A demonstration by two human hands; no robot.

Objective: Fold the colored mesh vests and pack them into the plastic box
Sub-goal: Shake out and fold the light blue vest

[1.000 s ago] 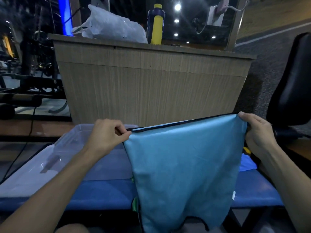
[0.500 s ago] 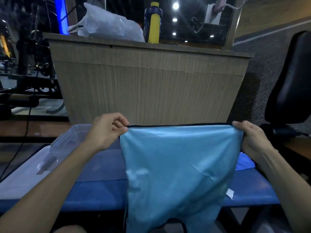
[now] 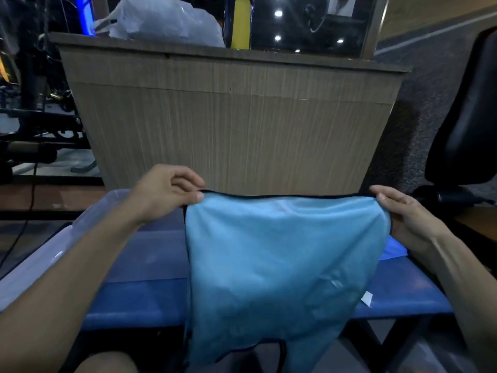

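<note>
2 hands up: left hand (image 3: 164,192) and right hand (image 3: 403,214) each pinching a top corner of 1 light-blue mesh vest (image 3: 279,265), stretched between them and hanging down over the blue bench (image 3: 139,302). Compared with 1 second ago: top hem now level rather than slanting up to the right, hands slightly lower. Also counted: 1 clear plastic box (image 3: 88,222) on the bench at left, 1 wooden counter (image 3: 231,117) behind, 1 yellow bottle (image 3: 240,22), 1 plastic bag (image 3: 161,20).

One vest (image 3: 279,265), two hands, one box (image 3: 88,222).
</note>
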